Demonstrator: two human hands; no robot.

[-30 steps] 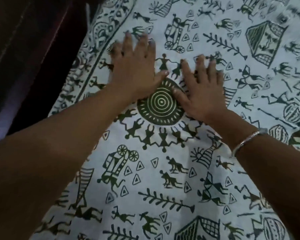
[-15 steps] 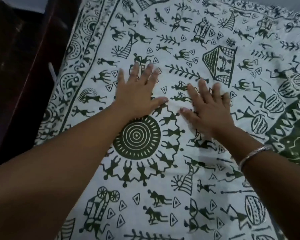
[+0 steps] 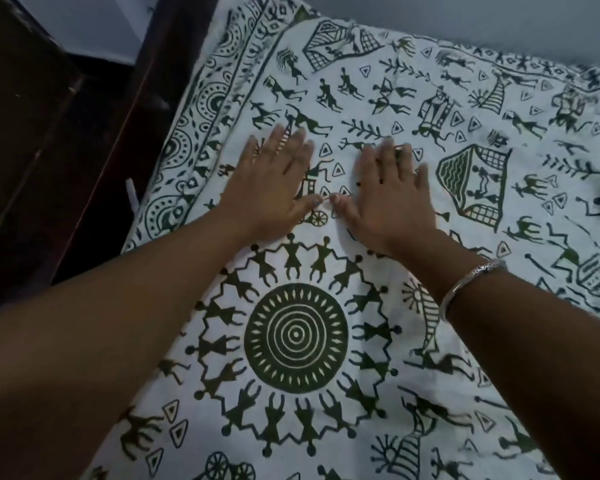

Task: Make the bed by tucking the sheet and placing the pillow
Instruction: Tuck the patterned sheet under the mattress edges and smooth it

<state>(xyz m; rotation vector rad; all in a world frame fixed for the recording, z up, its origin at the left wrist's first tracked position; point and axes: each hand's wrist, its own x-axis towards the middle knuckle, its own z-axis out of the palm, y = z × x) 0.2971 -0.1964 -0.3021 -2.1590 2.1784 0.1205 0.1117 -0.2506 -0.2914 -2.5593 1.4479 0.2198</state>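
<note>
Left hand (image 3: 274, 188), right hand (image 3: 392, 195): flat, fingers straight, thumbs almost touching, palms pressing sheet (image 3: 430, 358). Sheet: spread over bed, by dark frame (image 3: 94, 161). Pillow: unseen. Advice: sweep outward evenly toward edges, keeping pressure light.

1. The sheet (image 3: 482, 109) runs out of the picture at right and bottom.
2. The left hand (image 3: 271, 188) and right hand (image 3: 392, 199) hide the print beneath; their fingertips (image 3: 300, 134) are blurred.
3. The small white thing (image 3: 130, 194) at the sheet's left edge is unclear.
</note>
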